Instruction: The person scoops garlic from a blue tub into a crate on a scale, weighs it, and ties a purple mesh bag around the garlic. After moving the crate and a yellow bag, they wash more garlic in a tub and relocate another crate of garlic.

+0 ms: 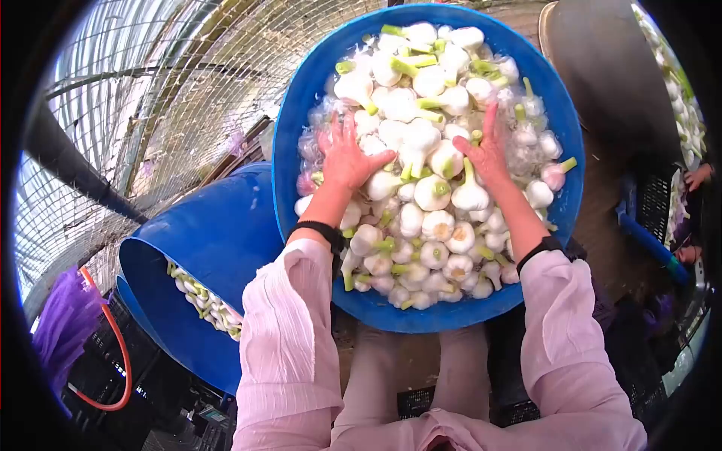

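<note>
In front of me stands a wide blue tub (280, 150) heaped with white garlic bulbs (432, 193), many with short green stem stubs. Water shows among the bulbs near the tub's sides. My left hand (348, 156) lies on the heap at the left, its thumb pointing inward and its fingers spread. On the right side, my right hand (485, 154) rests against the bulbs with thumb and fingers apart. Some of its fingertips are hidden among the garlic or in the water. Neither hand grips a bulb.
Left of the tub, a second blue tub (218, 218) lies tilted with garlic inside. A purple mesh bag (64, 331) and an orange hose (120, 349) are at far left. Wire mesh (180, 83) runs behind. Another person's hand (698, 177) shows at the right edge, near more garlic.
</note>
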Available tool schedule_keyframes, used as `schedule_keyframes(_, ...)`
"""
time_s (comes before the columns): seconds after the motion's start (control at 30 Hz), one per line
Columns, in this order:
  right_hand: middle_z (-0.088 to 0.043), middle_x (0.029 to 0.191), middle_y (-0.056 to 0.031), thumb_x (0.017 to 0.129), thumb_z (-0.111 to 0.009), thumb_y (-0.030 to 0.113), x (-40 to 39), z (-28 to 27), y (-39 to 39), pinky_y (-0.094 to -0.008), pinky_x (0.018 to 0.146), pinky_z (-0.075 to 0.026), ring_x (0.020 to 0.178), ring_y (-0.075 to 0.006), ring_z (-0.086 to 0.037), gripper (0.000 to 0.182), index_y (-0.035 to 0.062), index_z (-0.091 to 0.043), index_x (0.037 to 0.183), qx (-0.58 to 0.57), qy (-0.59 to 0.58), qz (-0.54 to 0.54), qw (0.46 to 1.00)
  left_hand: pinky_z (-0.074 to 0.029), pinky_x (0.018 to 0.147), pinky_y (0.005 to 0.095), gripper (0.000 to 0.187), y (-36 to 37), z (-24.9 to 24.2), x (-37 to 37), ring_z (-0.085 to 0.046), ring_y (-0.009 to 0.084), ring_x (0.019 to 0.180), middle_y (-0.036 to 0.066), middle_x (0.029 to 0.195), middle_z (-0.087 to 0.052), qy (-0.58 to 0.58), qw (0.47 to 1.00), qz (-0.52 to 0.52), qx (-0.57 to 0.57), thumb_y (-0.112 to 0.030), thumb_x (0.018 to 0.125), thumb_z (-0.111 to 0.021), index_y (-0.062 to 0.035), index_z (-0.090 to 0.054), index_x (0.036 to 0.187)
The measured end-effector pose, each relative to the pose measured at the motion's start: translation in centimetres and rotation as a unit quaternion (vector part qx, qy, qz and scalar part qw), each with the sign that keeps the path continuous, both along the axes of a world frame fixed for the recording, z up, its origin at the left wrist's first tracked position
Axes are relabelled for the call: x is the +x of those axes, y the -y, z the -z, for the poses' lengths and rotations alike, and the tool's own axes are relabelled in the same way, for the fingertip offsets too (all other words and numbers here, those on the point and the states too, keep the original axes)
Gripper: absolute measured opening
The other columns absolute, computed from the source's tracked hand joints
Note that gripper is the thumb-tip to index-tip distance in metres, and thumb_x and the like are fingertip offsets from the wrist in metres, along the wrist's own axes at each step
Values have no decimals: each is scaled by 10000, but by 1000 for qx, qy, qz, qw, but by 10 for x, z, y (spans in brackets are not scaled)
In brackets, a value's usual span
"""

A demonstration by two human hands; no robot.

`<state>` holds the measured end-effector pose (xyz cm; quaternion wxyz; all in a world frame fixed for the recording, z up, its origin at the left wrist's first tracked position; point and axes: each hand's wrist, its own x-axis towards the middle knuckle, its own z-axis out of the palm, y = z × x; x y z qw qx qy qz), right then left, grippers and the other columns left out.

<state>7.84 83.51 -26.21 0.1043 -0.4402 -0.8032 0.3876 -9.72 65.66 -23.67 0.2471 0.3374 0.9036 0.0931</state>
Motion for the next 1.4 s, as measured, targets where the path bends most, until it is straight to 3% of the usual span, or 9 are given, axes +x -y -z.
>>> schedule_keyframes(0.17,-537,1014,-219,765,-519,355,14,64,-9,-372,842,-379,979,-279,-513,436,103,-515,1122,-243,188,-130,943,-287,973,325,1031,-15,16,-18,-392,332,1146,243,1266,-347,327,912,-84,-233,-611,582,-607,47,-232,1282)
schedule_keyframes(0.33,-559,993,-121,726,-555,250,30,-25,44,-307,798,-397,938,-185,-506,402,-27,-528,1016,-579,97,14,809,-370,880,340,863,19,17,46,-481,315,1048,243,1104,-493,372,907,-136,145,-481,616,-661,38,-316,1214)
schedule_keyframes(0.57,-326,1275,-210,681,-633,240,132,-123,76,-355,979,-236,1204,-320,-279,646,24,-360,1225,-86,122,-2,989,-299,936,364,670,71,-107,106,-369,331,1101,205,1188,-370,93,971,-217,30,-232,712,-618,-24,-277,1250)
schedule_keyframes(0.67,-282,1311,-203,732,-593,292,173,-60,90,-360,997,-201,1239,-320,-217,655,17,-315,1258,-152,125,167,966,-291,933,342,655,113,-49,113,-354,271,1116,170,1256,-311,199,792,-565,119,-244,754,-588,-28,-241,1266)
schedule_keyframes(0.83,-418,1223,-132,823,-495,289,203,81,87,-312,880,-376,1078,-239,-453,502,15,-363,1223,-314,138,221,913,-299,915,318,603,131,40,124,-379,206,1086,139,1237,-354,181,694,-653,242,-306,808,-513,-5,-262,1266)
schedule_keyframes(0.97,-434,1206,-126,828,-491,269,149,91,86,-312,875,-382,1071,-227,-459,480,18,-372,1219,-573,-6,341,745,-476,762,383,444,89,40,103,-562,246,878,106,1030,-536,498,478,-662,291,-394,824,-445,-47,-472,1100)
schedule_keyframes(1.2,-460,1175,-116,835,-483,235,94,4,91,-312,868,-392,1058,-206,-470,443,24,-388,1213,-676,-162,330,638,-470,639,263,280,37,-11,103,-563,132,719,30,816,-586,618,552,-503,247,-263,793,-540,-74,-538,1000)
schedule_keyframes(1.27,-468,1167,-113,838,-480,225,83,-39,84,-312,866,-394,1054,-199,-473,432,25,-392,1211,-668,-196,306,649,-431,761,276,493,31,-55,98,-516,180,922,90,1068,-505,621,537,-495,285,-249,787,-543,-7,-389,1187)
schedule_keyframes(1.4,-472,1167,-118,831,-498,250,89,-135,63,-301,885,-368,1093,-199,-441,469,44,-381,1235,-446,-46,235,863,-296,949,355,701,58,-118,103,-353,270,1148,138,1255,-341,450,665,-553,224,-313,783,-528,-24,-173,1314)
